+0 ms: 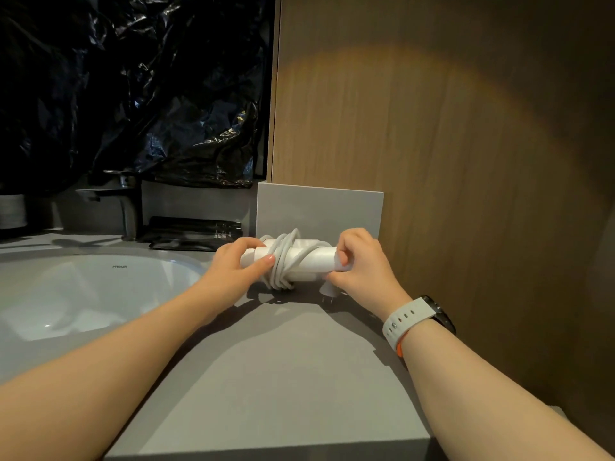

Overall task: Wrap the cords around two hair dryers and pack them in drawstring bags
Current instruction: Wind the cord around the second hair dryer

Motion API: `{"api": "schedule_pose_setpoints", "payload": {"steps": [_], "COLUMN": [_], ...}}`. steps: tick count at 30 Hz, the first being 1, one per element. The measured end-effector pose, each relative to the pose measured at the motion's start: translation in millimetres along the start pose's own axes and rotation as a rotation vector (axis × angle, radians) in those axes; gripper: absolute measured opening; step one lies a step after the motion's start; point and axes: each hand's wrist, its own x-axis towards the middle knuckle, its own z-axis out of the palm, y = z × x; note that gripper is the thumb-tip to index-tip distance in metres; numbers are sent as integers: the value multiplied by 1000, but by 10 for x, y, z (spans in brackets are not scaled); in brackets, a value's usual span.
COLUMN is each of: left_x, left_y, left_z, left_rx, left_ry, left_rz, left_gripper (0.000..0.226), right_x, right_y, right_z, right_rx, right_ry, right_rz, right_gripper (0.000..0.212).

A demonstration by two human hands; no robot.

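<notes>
While, in the head view, the left hand (239,262) and right hand (361,261) each grip one end of the hair dryer (311,257) at the desk's (283,377) far end: cord (283,261) mostly coiled, plug (327,288) dangling, so wrapping looks nearly done and next likely calls for tucking the plug.

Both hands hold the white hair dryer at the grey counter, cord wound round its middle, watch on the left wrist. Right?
No: the head view shows the watch on the right wrist. Otherwise yes: left hand and right hand hold the hair dryer at the grey counter, cord wound round its middle.
</notes>
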Motion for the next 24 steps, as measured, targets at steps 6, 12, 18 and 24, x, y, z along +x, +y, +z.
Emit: {"api": "schedule_pose_setpoints", "payload": {"steps": [6, 12, 18, 24], "left_x": [-48, -34, -69, -247], "left_y": [-78, -90, -79, 88], "left_z": [58, 102, 107, 175], "left_rx": [332, 455, 581, 808], "left_ry": [-32, 5, 33, 120], "left_rz": [47, 59, 82, 204], "left_gripper": [36, 42, 55, 53], "right_x": [-53, -56, -90, -197], "right_y": [87, 75, 47, -52], "right_z": [52, 110, 118, 33], "right_rx": [-187, -301, -331, -435], "right_ry": [-202, -237, -195, -194], "right_rz": [45, 78, 73, 74], "right_gripper": [36, 29, 18, 21]}}
